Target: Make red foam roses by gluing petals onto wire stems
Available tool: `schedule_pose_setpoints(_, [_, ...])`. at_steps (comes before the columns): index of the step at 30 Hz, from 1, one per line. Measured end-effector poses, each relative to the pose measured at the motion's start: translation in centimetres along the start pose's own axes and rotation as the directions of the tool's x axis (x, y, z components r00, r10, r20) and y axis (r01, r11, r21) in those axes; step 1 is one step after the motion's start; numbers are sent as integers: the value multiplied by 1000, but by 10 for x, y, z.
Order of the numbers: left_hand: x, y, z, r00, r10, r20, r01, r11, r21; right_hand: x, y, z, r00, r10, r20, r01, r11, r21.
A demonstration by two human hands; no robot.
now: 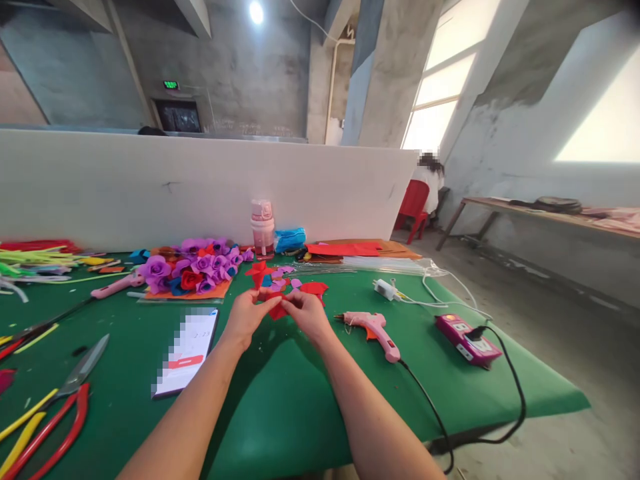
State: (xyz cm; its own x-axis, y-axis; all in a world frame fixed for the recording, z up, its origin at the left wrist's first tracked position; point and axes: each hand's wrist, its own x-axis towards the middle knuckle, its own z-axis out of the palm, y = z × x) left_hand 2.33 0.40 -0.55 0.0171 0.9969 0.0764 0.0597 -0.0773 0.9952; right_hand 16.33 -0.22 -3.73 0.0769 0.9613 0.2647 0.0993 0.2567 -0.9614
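My left hand and my right hand meet over the green table, both pinching one small red felt piece between their fingertips. Just beyond the hands lie loose red, purple and blue felt petals and another red felt piece. A pink glue gun lies to the right of my right hand, its black cord running off the table's front edge. A phone with a lit screen lies left of my left forearm.
A heap of purple, red and blue felt roses sits on orange felt at the back left, a pink bottle behind. Red-handled scissors and pipe cleaners lie left. A pink power strip is right. A seated person is far back.
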Motion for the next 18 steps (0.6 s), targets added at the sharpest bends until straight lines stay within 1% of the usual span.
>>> schedule_pose_setpoints(3, [5, -3, -6, 999, 40, -16, -38, 993, 108, -3, 3, 5, 1000, 9, 20, -6, 993, -114])
schedule_pose_setpoints(6, [7, -7, -8, 1000, 23, -22, -20, 995, 102, -2, 7, 5, 1000, 22, -6, -22, 985, -169])
schedule_pose_setpoints(9, [8, -10, -7, 999, 31, -35, -28, 996, 81, 1, 13, 1, 999, 34, -15, -36, 985, -170])
schedule_pose_setpoints(12, [8, -11, -5, 996, 51, -76, -44, 995, 91, 3, 18, -2, 998, 59, 19, -56, 990, -130])
schedule_pose_setpoints(16, [8, -13, -5, 994, 69, -86, -55, 987, 151, 5, 22, -1, 991, 120, 62, -114, 990, -88])
schedule_pose_setpoints(18, [10, -17, -5, 993, 86, -83, -67, 975, 212, 6, 21, -3, 990, 135, 50, -130, 987, -98])
